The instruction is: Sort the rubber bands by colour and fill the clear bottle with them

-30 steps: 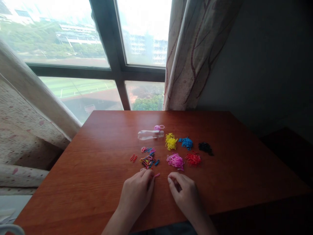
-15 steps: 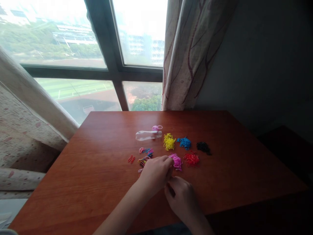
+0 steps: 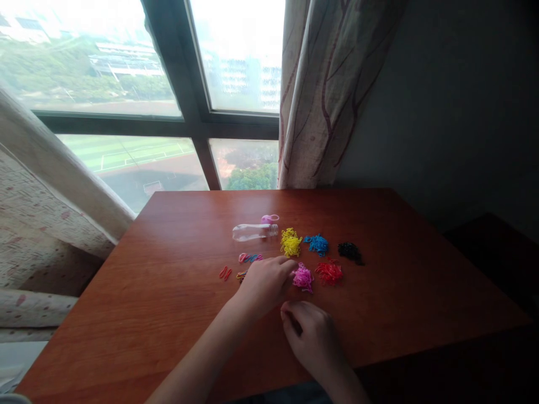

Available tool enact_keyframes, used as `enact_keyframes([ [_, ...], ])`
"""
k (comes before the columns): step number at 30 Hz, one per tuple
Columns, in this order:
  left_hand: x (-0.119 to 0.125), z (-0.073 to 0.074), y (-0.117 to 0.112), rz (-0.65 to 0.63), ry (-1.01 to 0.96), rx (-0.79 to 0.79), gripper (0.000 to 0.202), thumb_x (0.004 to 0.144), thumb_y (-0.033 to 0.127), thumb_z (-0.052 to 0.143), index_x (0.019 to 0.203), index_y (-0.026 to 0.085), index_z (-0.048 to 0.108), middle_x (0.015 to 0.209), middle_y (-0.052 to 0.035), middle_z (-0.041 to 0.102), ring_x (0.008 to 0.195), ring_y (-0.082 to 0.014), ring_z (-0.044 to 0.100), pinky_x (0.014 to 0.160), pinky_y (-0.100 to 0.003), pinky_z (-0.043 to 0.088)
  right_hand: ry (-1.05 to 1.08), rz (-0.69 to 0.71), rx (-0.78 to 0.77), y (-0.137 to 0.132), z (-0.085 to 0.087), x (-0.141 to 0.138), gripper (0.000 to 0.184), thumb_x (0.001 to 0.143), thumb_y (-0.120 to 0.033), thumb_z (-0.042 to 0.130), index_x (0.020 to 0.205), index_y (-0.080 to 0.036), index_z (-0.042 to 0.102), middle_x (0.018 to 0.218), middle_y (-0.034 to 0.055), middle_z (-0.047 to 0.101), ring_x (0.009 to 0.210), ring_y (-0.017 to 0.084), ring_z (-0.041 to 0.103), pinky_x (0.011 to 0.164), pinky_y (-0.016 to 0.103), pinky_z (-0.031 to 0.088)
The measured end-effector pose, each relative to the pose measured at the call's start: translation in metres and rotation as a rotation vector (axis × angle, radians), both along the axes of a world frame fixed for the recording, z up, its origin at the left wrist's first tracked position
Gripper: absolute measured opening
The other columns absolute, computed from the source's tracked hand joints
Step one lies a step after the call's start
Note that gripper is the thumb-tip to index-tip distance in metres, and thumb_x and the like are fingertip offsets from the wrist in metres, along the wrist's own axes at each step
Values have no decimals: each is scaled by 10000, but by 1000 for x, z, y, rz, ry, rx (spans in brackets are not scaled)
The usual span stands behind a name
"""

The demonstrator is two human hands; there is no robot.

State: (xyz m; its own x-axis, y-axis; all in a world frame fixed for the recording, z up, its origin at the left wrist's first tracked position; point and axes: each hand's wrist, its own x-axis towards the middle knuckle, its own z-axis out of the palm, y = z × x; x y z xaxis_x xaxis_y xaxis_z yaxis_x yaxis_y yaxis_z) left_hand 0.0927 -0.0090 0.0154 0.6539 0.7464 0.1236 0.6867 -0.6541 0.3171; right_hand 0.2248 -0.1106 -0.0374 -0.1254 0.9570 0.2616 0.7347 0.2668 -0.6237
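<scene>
1. Pink at the fingertips: reaching the left hand (image 3: pixel 265 283) forward to the pink pile (image 3: pixel 303 276) of tiny rubber bands, on a reddish wooden table (image 3: pixel 168 314).
2. Keeping that hand knuckles-up, fingers curled down and bunched at the pile's near left edge; pinching a band or only touching it, impossible to tell.
3. Resting the right hand (image 3: pixel 314 336) on the table just behind and right of the left, loosely curled, fingers bent inward; holding something or nothing, not showing.
4. Judging by looks: handling loops that are probably feather-light, soft and stretchy, and apt to tangle and drag neighbours along. Likely best nipping one loop between thumb and forefinger tips at the pile's edge, not scooping.
5. Lying beyond the left fingertips: a yellow pile (image 3: pixel 290 242), then a blue pile (image 3: pixel 317 244) and a black pile (image 3: pixel 349 252) further right. Sitting just right of the pink: a red pile (image 3: pixel 329 272). Lying on its side further ahead: a clear bottle (image 3: pixel 252 232).
6. Hiding under the left hand: most of a mixed scatter (image 3: pixel 249 258), only a few loops peeking out on the left.
7. Running off the bottom edge: both forearms. Blurring together: single bands, too small to count.
</scene>
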Motion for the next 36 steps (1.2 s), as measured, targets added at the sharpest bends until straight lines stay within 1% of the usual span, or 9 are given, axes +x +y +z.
enact_keyframes([
  [5,-27,-2,-7,99,-60,-11,226,965,241,434,981,237,659,892,-25,714,798,-178,680,636,-242,454,-8,18,-28,-1,5,0,166,890,-122,482,844,-217,610,735,-4,649,682,158,600,642,266,344],
  [9,-57,-9,-16,209,-152,-47,193,943,241,477,1008,233,658,977,-25,731,796,-165,685,676,-243,473,-34,14,-32,-1,7,0,150,889,-126,498,842,-222,603,725,-14,640,670,155,595,633,271,340],
  [12,-76,-14,-24,291,-199,-53,188,931,251,499,1003,234,671,929,-22,733,745,-157,676,652,-239,474,-48,12,-15,0,5,0,148,892,-133,504,833,-224,605,714,-17,638,650,150,587,626,273,339],
  [17,-96,-21,-38,352,-236,-22,199,934,277,488,1004,226,667,881,-21,739,729,-155,683,632,-230,485,-61,4,-19,1,3,-1,148,892,-138,507,830,-227,608,718,-21,640,658,150,595,625,273,338],
  [19,-101,-25,-42,366,-232,-12,189,925,281,499,1002,231,664,885,-14,744,727,-158,691,635,-233,496,-64,4,-23,1,3,-1,146,888,-135,509,828,-228,605,713,-26,635,654,146,594,626,271,336],
  [23,-108,-32,-46,378,-245,17,180,914,279,502,972,237,667,931,-14,755,805,-174,715,686,-241,521,-79,1,-19,4,4,-3,141,881,-135,513,818,-228,599,701,-30,633,633,139,586,615,271,327],
  [28,-107,-32,-48,354,-215,25,178,919,290,488,943,240,658,903,-3,750,775,-167,716,652,-238,511,-97,-6,-7,8,4,-7,144,880,-134,514,803,-227,592,693,-31,634,627,138,585,609,270,321],
  [32,-106,-32,-49,348,-199,32,179,933,292,476,969,238,642,916,-4,747,787,-169,716,668,-245,508,-103,-5,-2,12,6,-10,146,874,-126,516,794,-224,590,692,-29,639,625,135,591,607,260,321],
  [36,-106,-34,-49,351,-178,12,168,938,286,478,947,244,641,893,4,738,775,-166,709,663,-247,497,-108,-10,10,16,7,-16,151,874,-119,512,794,-221,590,689,-23,651,625,135,604,601,250,325],
])
